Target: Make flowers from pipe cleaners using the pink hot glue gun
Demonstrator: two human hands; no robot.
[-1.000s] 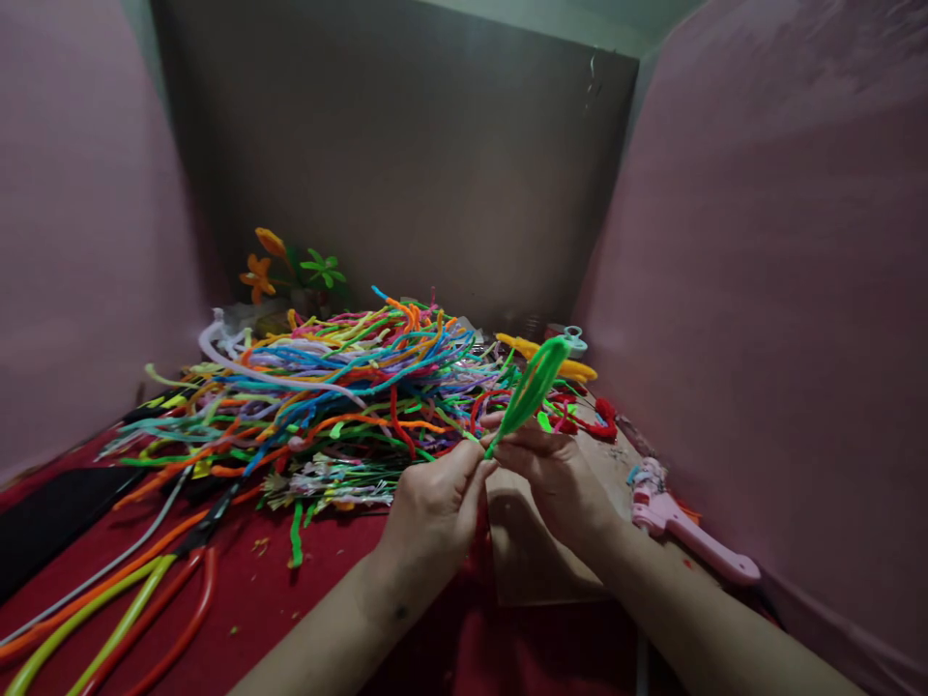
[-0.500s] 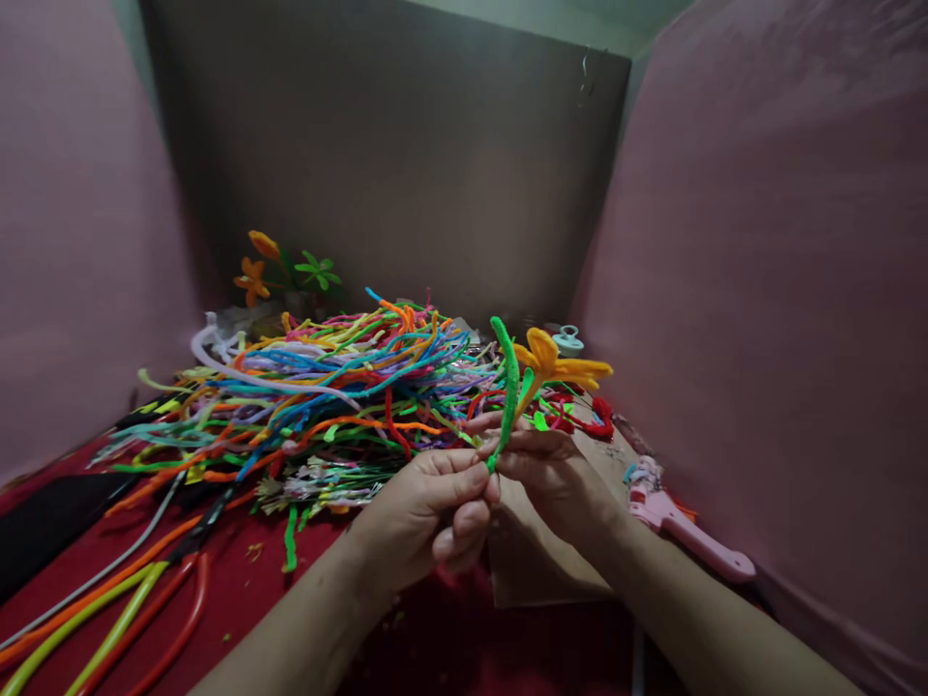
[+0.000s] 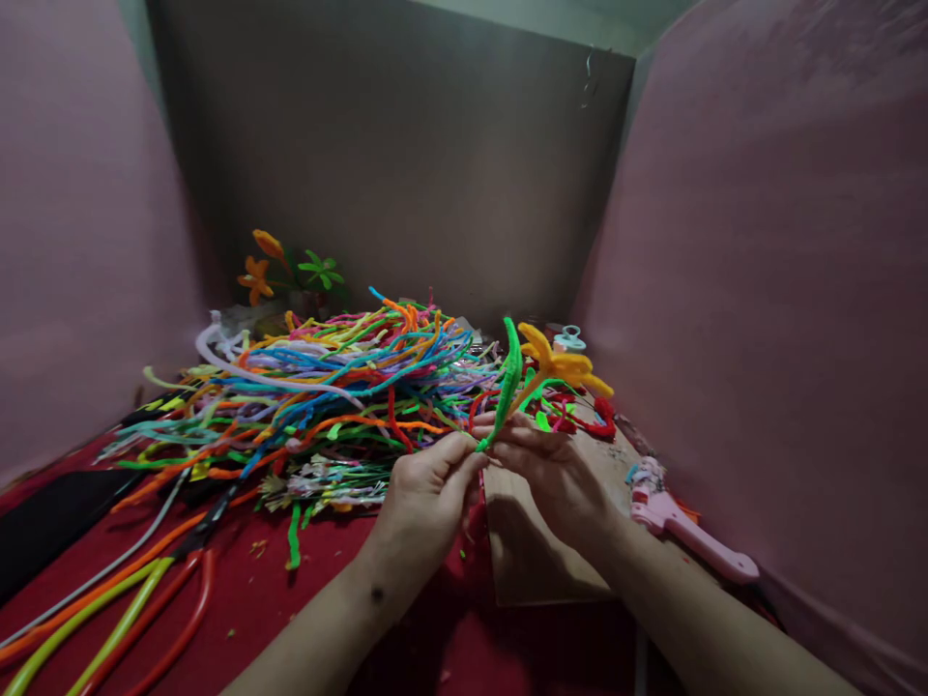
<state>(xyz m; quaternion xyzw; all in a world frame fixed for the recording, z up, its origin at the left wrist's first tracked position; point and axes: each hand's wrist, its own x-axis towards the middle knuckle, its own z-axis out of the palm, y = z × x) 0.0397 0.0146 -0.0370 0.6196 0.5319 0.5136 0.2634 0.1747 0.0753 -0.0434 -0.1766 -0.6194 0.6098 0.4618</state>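
A long green pipe-cleaner leaf (image 3: pixel 510 372) stands up between my hands, tilted a little to the right. My left hand (image 3: pixel 427 488) pinches its lower end between thumb and fingers. From the right, my right hand (image 3: pixel 547 464) closes on the stem of an orange pipe-cleaner flower (image 3: pixel 555 362), its fingertips meeting the base of the leaf. The flower's petals spread just right of the leaf. Where the two stems meet is partly hidden by my fingers.
A large heap of colourful pipe cleaners (image 3: pixel 348 377) lies ahead and left. A brown board (image 3: pixel 536 570) is under my right hand, with a pink glue gun (image 3: pixel 696 536) to its right. Finished flowers (image 3: pixel 255 280) stand behind the heap. Red cloth (image 3: pixel 290 619) covers the surface.
My left hand has turned, knuckles now upward, and its grip sits slightly higher and further left. The green leaf now leans more to the right, and the orange flower has rotated slightly.
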